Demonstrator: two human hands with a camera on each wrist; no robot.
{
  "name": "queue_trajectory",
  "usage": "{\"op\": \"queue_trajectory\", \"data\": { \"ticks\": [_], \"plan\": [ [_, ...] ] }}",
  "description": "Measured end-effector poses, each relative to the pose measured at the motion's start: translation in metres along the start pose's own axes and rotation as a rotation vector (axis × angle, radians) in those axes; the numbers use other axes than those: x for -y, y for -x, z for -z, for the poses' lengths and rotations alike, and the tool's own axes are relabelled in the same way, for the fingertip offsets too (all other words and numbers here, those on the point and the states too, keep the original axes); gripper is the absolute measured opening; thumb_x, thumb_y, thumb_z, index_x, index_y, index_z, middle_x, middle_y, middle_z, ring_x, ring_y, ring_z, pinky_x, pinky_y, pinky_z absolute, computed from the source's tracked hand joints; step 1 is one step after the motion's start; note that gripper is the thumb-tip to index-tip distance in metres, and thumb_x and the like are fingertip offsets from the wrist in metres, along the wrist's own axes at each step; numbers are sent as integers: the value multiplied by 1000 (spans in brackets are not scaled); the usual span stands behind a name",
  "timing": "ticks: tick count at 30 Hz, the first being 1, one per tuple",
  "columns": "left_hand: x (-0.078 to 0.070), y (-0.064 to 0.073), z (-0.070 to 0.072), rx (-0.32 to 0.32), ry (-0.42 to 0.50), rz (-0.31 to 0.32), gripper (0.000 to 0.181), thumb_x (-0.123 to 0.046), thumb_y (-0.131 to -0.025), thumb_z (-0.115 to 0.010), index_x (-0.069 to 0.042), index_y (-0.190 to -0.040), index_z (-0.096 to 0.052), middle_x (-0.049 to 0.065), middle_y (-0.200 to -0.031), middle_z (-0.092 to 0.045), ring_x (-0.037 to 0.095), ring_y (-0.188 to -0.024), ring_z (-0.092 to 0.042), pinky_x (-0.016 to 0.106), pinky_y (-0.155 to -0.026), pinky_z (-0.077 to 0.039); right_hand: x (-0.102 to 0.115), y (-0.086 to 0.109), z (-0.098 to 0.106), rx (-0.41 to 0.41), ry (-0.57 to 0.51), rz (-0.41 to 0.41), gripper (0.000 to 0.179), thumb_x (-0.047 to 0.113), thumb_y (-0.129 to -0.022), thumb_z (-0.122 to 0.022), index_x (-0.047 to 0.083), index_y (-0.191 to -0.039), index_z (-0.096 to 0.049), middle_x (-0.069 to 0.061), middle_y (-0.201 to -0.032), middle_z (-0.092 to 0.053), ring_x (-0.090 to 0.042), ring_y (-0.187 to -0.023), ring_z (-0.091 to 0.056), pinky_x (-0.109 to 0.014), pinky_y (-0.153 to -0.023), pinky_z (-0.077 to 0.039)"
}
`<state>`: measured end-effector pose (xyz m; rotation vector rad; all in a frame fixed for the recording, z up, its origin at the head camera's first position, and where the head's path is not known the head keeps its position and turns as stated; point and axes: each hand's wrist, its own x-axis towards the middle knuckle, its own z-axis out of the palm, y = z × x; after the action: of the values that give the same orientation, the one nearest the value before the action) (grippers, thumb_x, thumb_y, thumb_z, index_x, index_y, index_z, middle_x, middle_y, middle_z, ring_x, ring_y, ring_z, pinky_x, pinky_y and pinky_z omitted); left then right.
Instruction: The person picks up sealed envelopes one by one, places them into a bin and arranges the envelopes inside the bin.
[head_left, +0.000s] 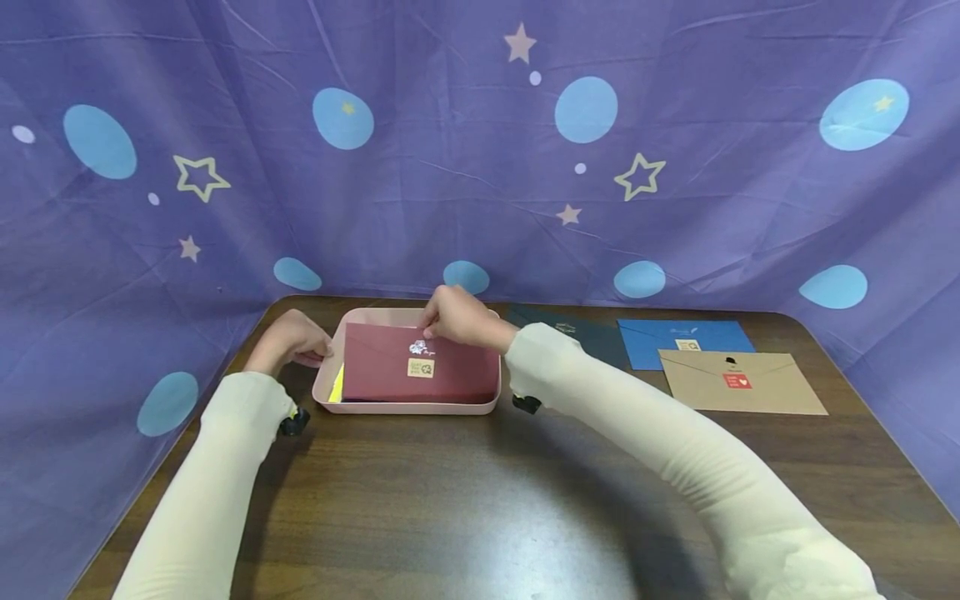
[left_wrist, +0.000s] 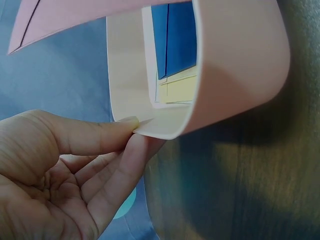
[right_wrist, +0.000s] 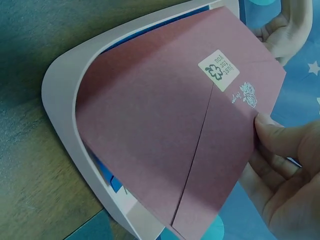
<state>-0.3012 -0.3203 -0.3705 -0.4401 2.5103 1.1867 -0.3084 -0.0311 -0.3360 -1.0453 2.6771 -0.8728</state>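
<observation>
My left hand (head_left: pixel 296 337) pinches the left rim of a pale pink tray (head_left: pixel 408 409) between thumb and fingers. With its thumb on the front face, my right hand (head_left: pixel 459 317) grips a dark red envelope (head_left: pixel 382 367) by its far edge. In the right wrist view this envelope, bearing a cream sticker (right_wrist: pixel 219 70) and a white flower print, is tilted with its lower edge inside the tray. Beneath it in the tray, the left wrist view shows a blue envelope (left_wrist: pixel 175 40) and a yellow one (left_wrist: pixel 180 89).
To the right on the wooden table (head_left: pixel 420 500) lie a dark green envelope (head_left: pixel 600 337), a blue envelope (head_left: pixel 645 342) and a tan envelope (head_left: pixel 757 387) with a red sticker. The tan one overlaps the blue one. A purple patterned cloth (head_left: pixel 450 208) hangs behind the table.
</observation>
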Motion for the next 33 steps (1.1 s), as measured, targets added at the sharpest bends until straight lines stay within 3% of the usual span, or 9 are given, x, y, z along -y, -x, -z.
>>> {"op": "queue_trajectory", "data": {
  "ticks": [8, 18, 24, 33],
  "plan": [
    [0, -1, 0, -28, -10, 22, 15, 13, -81, -67, 17, -96, -66, 9, -75, -63, 13, -60, -64, 26, -62, -65, -4, 1, -3, -28, 6, -32, 17, 8, -90, -76, 8, -107, -80, -6, -106, -78, -15, -93, -72, -28, -81, -63],
    [-2, 2, 0, -23, 4, 15, 19, 14, -81, -66, 19, -100, -65, 6, -70, -63, 12, -58, -64, 25, -60, -65, -10, -6, -9, -5, 71, -8, 21, 1, -92, -71, 8, -111, -79, -7, -112, -77, -19, -105, -73, -27, -90, -63],
    [-2, 2, 0, -23, 1, 21, 23, 14, -81, -67, 20, -103, -65, 7, -72, -64, 12, -58, -64, 25, -60, -65, -11, -7, -11, -10, 109, -47, 20, 4, -91, -73, 12, -108, -80, -3, -109, -77, -16, -103, -72, -29, -89, -63],
    [-2, 2, 0, -13, 7, 15, 15, 15, -80, -66, 17, -96, -66, 3, -69, -62, 11, -57, -63, 25, -59, -65, -13, -11, -15, 13, 151, -82, 21, 9, -92, -74, 16, -111, -79, 0, -112, -76, -14, -105, -71, -30, -91, -62]
  ]
}}
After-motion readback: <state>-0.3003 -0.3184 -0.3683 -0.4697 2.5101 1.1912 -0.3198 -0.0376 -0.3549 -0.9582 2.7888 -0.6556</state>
